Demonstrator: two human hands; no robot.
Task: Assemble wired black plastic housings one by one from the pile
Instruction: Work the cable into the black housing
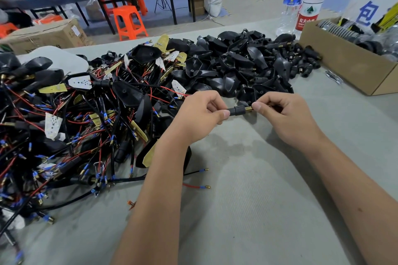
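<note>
Plastic, brass-coloured metal, card and ribbed grey mat

The black stem [237, 111] pinched by the left hand [200, 114] is matt plastic with fine ridges, and a brass-coloured threaded metal end sticks out toward the right hand [286, 118]. The empty housings [237, 60] are smooth black plastic with a soft sheen. The wired pile [86, 114] shows glossy red and black insulated wires, blue plastic sleeves and gold-coloured metal tips. The table [247, 211] is covered in a matt grey mat with fine ribs. The box [344, 64] is plain brown cardboard; the bottles [301, 0] are clear glossy plastic.
</note>
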